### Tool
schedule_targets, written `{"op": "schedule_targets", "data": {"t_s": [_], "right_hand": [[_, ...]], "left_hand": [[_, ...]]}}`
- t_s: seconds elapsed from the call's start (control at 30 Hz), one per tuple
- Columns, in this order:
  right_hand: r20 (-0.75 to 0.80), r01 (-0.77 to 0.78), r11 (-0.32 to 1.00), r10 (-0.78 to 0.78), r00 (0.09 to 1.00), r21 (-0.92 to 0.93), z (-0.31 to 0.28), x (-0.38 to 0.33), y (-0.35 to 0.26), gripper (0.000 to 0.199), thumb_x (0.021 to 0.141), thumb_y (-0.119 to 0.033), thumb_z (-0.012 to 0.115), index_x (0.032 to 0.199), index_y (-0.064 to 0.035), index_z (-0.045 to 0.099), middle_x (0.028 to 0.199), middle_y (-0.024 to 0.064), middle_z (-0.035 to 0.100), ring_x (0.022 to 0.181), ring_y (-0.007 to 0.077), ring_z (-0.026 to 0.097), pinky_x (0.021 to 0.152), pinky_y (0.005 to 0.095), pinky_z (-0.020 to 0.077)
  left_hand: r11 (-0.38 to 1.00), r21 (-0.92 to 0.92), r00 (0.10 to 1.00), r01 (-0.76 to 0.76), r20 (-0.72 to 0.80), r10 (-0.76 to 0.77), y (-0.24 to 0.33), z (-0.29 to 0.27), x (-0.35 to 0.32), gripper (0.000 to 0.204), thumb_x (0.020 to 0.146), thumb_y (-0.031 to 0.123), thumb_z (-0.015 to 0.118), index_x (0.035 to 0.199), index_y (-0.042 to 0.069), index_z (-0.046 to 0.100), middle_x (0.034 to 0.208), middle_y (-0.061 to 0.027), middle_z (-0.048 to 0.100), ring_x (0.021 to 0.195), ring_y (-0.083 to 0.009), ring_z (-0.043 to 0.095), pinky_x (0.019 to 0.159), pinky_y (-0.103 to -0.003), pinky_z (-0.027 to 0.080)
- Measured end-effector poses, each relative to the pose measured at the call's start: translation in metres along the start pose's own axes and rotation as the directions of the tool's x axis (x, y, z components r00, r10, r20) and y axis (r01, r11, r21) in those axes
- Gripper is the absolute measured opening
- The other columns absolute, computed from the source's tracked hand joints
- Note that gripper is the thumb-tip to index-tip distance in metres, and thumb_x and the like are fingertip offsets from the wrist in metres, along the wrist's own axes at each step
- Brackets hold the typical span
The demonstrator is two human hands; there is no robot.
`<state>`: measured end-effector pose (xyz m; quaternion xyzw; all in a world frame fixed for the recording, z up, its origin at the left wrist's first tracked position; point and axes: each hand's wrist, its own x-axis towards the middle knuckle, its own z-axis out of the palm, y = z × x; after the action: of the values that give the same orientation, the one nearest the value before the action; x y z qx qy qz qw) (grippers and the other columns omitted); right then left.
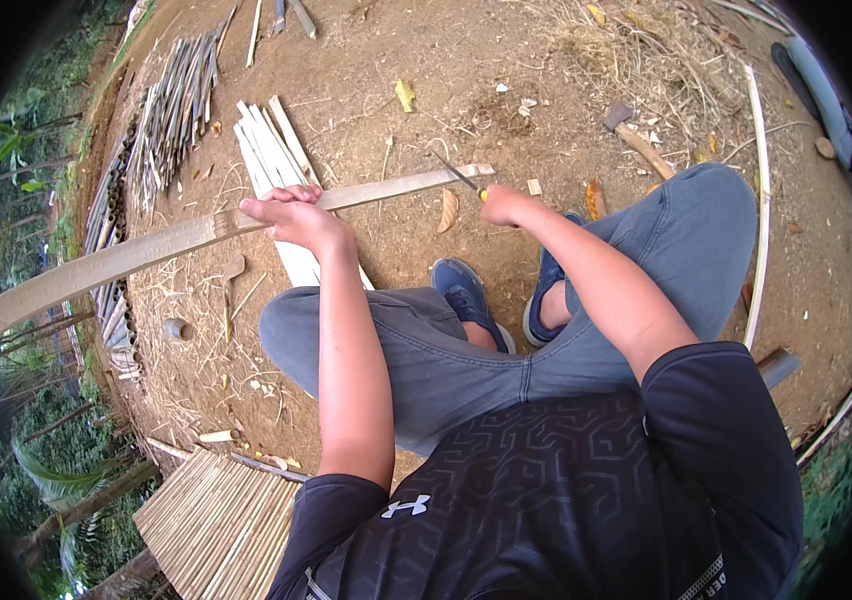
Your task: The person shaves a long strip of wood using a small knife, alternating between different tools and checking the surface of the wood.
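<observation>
My left hand point(298, 218) is closed around a long split-bamboo strip point(116, 262) near its middle. The strip slants from the far left, where its thick end hangs in the air, to a thinner end in front of my feet. In my right hand point(508, 206) is a knife point(460, 173) with a yellow handle, gripped in a fist. Its dark, narrow blade points up and left, across the strip close to the thin end. Whether the edge touches the bamboo, I cannot tell.
Pale split strips point(264, 150) lie beyond my left hand. Bamboo sticks point(181, 100) are piled at the far left, and a hatchet point(638, 140) rests on the dirt beyond my right knee. A slatted bamboo panel point(216, 525) is at lower left. Another person's leg point(818, 85) shows at upper right.
</observation>
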<state>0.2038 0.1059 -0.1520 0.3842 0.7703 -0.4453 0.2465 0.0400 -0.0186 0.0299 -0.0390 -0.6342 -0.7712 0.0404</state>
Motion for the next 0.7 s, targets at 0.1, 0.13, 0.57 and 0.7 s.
{"op": "schedule_targets", "data": {"t_s": [0.1, 0.13, 0.57, 0.7], "right_hand": [[-0.060, 0.021, 0.999, -0.024, 0.998, -0.040, 0.005, 0.002, 0.005, 0.040, 0.087, -0.021, 0.058, 0.119, 0.0017, 0.065, 0.126, 0.0221, 0.063, 0.115, 0.0341, 0.063, 0.096, 0.0421, 0.0502], [-0.055, 0.016, 0.999, -0.018, 0.998, -0.047, 0.004, -0.001, 0.002, 0.041, 0.087, -0.021, 0.058, 0.120, 0.0013, 0.064, 0.127, 0.0216, 0.062, 0.116, 0.0339, 0.062, 0.097, 0.0422, 0.0501], [-0.278, 0.185, 0.982, -0.172, 0.945, 0.022, -0.019, -0.023, -0.034, 0.042, 0.089, -0.020, 0.052, 0.128, -0.0021, 0.051, 0.115, 0.0207, 0.066, 0.109, 0.0352, 0.064, 0.092, 0.0454, 0.0509], [-0.259, 0.175, 0.984, -0.177, 0.949, -0.029, -0.018, -0.029, -0.038, 0.041, 0.090, -0.020, 0.050, 0.126, -0.0020, 0.054, 0.115, 0.0195, 0.067, 0.108, 0.0340, 0.065, 0.093, 0.0437, 0.0512]], "left_hand": [[1.000, -0.003, 1.000, 0.009, 0.001, -0.009, 0.000, 0.001, 0.000, 0.062, 0.101, 0.064, 0.030, 0.065, 0.013, 0.034, 0.054, -0.0017, 0.039, 0.051, -0.0145, 0.040, 0.053, -0.031, 0.041], [1.000, -0.003, 1.000, 0.013, -0.004, -0.013, 0.000, -0.001, 0.000, 0.062, 0.101, 0.064, 0.030, 0.065, 0.013, 0.034, 0.054, -0.0017, 0.039, 0.051, -0.0145, 0.040, 0.053, -0.031, 0.041], [0.999, -0.047, 0.999, 0.006, 0.048, -0.003, 0.003, 0.004, -0.008, 0.061, 0.102, 0.062, 0.029, 0.067, 0.012, 0.034, 0.054, -0.0011, 0.036, 0.051, -0.0146, 0.039, 0.053, -0.031, 0.040], [0.999, -0.054, 0.998, -0.006, 0.064, 0.010, 0.001, 0.002, -0.009, 0.060, 0.102, 0.062, 0.029, 0.068, 0.013, 0.034, 0.055, -0.0009, 0.036, 0.051, -0.0145, 0.039, 0.053, -0.031, 0.039]]}}
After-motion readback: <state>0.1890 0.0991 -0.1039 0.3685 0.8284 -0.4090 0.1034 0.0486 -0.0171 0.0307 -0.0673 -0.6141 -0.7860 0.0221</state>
